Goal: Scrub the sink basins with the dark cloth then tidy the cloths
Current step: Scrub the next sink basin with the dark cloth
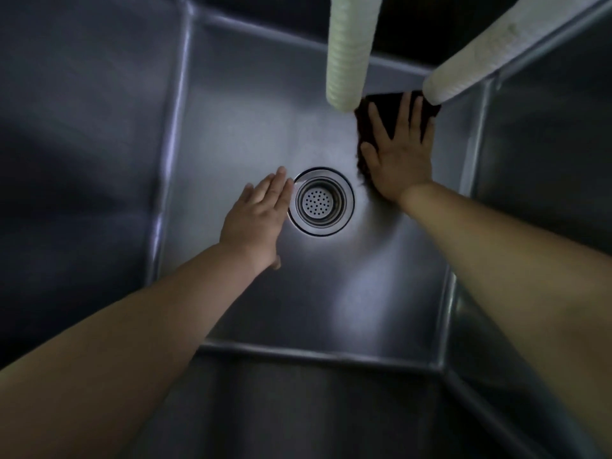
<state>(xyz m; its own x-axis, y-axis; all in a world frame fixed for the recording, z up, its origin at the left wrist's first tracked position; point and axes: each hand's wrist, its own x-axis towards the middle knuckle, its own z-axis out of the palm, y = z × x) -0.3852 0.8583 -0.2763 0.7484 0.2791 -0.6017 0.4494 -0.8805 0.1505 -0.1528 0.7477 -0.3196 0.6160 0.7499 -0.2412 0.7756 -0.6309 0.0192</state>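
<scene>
I am looking straight down into a steel sink basin (331,293), both my bare forearms reaching in from the bottom of the frame. Nearest me, the front wall fills the lower frame and meets the floor along a bright seam; the left and right walls rise steeply at either side, boxing in the flat floor. The floor between my arms is bare, shiny metal with soft glare.

At centre frame my left hand (255,217) lies flat, its fingers (278,187) straight and together, holding nothing, tips just beside the rim of the round drain strainer (320,201). Whether the palm touches the steel I cannot tell.

Farther up and right, my right hand (400,154) presses flat on the dark cloth (394,109), fingers spread straight over it. The cloth lies on the basin floor in the far right corner, near the back wall.

Two pale ribbed hoses (351,51) come down from the top edge; the right one ends over the cloth's far edge.
</scene>
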